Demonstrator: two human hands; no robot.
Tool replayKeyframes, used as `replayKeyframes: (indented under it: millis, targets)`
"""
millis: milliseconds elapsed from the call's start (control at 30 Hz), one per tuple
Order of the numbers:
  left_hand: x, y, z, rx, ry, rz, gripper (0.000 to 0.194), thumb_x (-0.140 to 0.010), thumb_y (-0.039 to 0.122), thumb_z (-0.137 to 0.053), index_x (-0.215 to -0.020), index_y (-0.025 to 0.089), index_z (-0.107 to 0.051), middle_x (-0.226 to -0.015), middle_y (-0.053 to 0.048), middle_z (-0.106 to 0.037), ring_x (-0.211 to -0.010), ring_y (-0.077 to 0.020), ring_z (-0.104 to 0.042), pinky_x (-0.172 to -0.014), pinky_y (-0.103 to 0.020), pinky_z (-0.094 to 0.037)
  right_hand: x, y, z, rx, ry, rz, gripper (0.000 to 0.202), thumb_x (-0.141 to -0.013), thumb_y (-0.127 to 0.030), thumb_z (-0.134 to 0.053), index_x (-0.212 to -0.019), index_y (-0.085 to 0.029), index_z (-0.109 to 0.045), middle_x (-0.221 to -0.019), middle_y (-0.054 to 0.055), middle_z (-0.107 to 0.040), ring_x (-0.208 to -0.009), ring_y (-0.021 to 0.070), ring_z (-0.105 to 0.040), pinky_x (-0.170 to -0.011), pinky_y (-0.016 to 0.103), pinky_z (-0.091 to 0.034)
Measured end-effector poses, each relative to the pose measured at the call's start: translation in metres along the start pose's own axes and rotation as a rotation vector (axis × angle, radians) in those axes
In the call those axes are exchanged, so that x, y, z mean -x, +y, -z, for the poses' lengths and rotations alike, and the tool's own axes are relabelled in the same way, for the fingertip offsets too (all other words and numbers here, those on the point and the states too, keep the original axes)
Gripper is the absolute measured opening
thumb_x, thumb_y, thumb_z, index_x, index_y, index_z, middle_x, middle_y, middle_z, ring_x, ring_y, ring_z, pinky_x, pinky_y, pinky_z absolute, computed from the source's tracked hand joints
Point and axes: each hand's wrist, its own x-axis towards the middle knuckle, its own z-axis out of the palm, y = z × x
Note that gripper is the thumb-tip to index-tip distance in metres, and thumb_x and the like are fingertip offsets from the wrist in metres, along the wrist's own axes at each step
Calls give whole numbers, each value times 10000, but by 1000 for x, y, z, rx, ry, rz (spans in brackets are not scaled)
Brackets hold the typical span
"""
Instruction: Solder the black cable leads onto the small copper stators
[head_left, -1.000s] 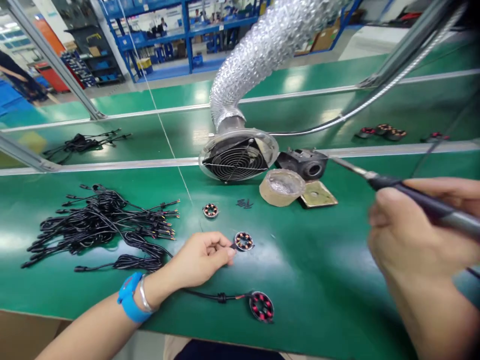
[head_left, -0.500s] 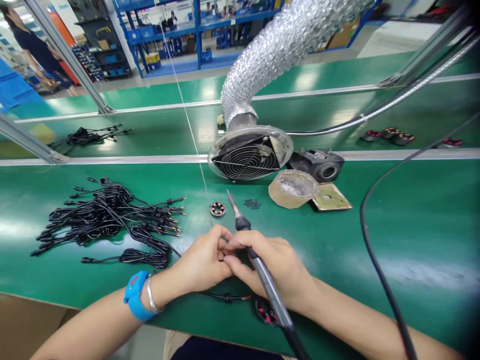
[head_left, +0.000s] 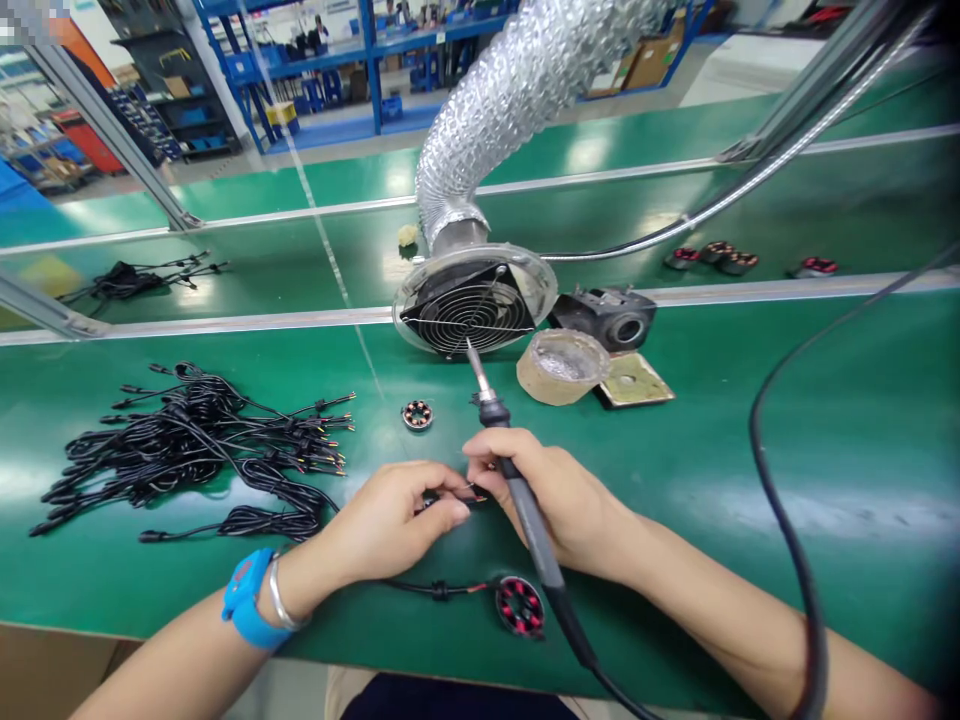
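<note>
My left hand (head_left: 409, 515), with a blue band at the wrist, pinches a small dark part with a thin wire (head_left: 472, 492); its exact shape is hidden by the fingers. Against that part, the fingertips of my right hand (head_left: 555, 490) are closed, and the same hand holds a soldering iron (head_left: 525, 500) whose tip points up and away. Below my hands lies a ring with red windings (head_left: 520, 607), beside the end of a black cable (head_left: 440, 591). Farther up is a ring with copper windings (head_left: 417, 415).
A pile of black cables (head_left: 187, 430) lies left. Behind my hands stand a fan hood (head_left: 472, 310) on a silver duct, a round tub (head_left: 562, 368), a square tray (head_left: 637, 380) and a black holder (head_left: 611, 320). The iron's cord (head_left: 780, 510) loops at the right.
My fingertips have separated slightly, exposing part of the small piece. The iron's tip has risen in view over the fan hood. The red-wound ring is now uncovered. The whole view has shifted.
</note>
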Motion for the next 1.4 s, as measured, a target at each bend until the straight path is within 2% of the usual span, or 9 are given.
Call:
replayKeyframes:
  millis: [133,333,433,567,700,867,1033,1233,1400]
  targets:
    - [-3,-5,-1,17,-14,-6,219,-906,281,-542,-1017,190,-707,-937,-17,-717,-764,-143,-587,-682,-248,-414,0,2,1,-53,-56,5,220,-957,-182,-435,-1172,-205,-401,-839,14,-614,-636,110,-602,-556,209,-485]
    - [-5,-4,-2,-52,2,-19,219,-923,288,-517,-929,177,-707,-865,-20,-679,-777,-146,-579,-706,-256,-409,2,3,-2,-158,-104,-33,359,-919,-109,-466,-1258,-173,-368,-909,33,-618,-645,88,-581,-579,195,-473]
    - [-4,1,0,-96,19,-29,201,-919,263,-517,-906,174,-696,-835,-14,-665,-762,-140,-574,-700,-250,-407,3,6,-2,-182,-98,-26,406,-904,-81,-482,-1283,-160,-359,-913,26,-604,-620,68,-549,-565,176,-452]
    - [-2,2,3,-107,20,-35,194,-917,247,-515,-970,187,-692,-937,-23,-693,-866,-155,-598,-784,-261,-414,3,8,-1,-155,-69,20,392,-906,-78,-484,-1278,-161,-390,-880,17,-605,-663,81,-568,-605,186,-467]
    - [-7,-7,1,129,-48,91,213,-913,319,-496,-912,176,-654,-788,-3,-648,-719,-135,-549,-681,-255,-407,2,8,0,-111,-36,61,350,-917,-98,-498,-1253,-175,-432,-881,23,-627,-723,103,-605,-649,206,-492]
    - [-19,-13,-1,469,-85,215,186,-800,327,-564,-741,152,-584,-624,38,-509,-565,-87,-422,-571,-221,-336,1,10,-3,-71,27,82,371,-893,-72,-509,-1242,-178,-441,-882,22,-651,-680,95,-616,-627,194,-509]
    - [-23,-9,3,544,-64,267,168,-734,315,-591,-668,164,-562,-506,86,-402,-461,-60,-279,-491,-219,-228,1,9,-8,-7,152,68,314,-888,-76,-530,-1169,-208,-485,-918,17,-695,-684,91,-652,-643,189,-533]
    - [-27,-8,4,628,-49,323,169,-691,308,-641,-658,170,-550,-470,110,-304,-431,-46,-197,-469,-219,-173,-1,7,-11,-22,203,16,267,-873,-86,-552,-1097,-226,-510,-870,-11,-699,-632,77,-656,-606,165,-530]
    - [-28,-10,11,715,-168,361,232,-686,361,-679,-712,165,-558,-486,106,-310,-406,-35,-160,-418,-224,-82,-1,6,-11,-91,222,-17,280,-872,-88,-558,-1100,-247,-521,-899,-21,-709,-665,78,-679,-618,162,-547]
